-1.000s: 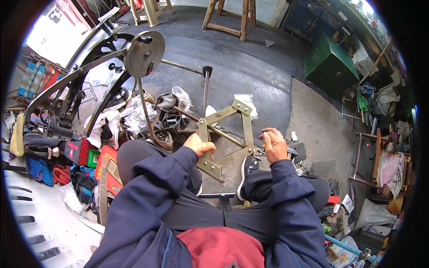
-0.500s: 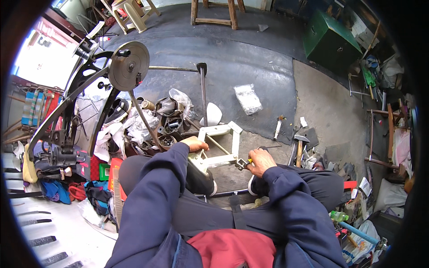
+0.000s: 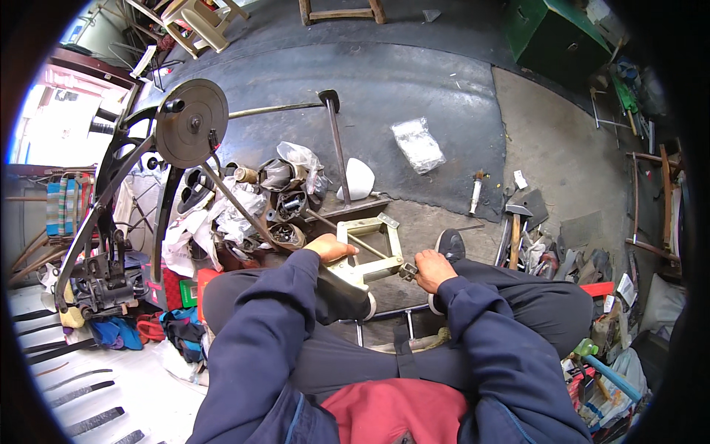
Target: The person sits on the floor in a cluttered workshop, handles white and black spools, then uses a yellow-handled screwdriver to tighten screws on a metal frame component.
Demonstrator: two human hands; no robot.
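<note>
Both hands grip a cream scissor jack (image 3: 367, 250): left hand (image 3: 330, 248) closed on its near corner, right hand (image 3: 433, 270) clamped on its screw end; cluttered floor all round.

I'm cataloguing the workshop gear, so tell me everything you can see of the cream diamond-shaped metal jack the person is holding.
The cream-painted diamond-shaped metal scissor jack has four flat arms hinged at the corners, forming an open frame, with a thin screw rod running across the middle. The paint looks worn. It lies tilted near the person's knees, above the dark floor. The left hand grips its left corner; the right hand holds the dark fitting at its right corner.
</note>
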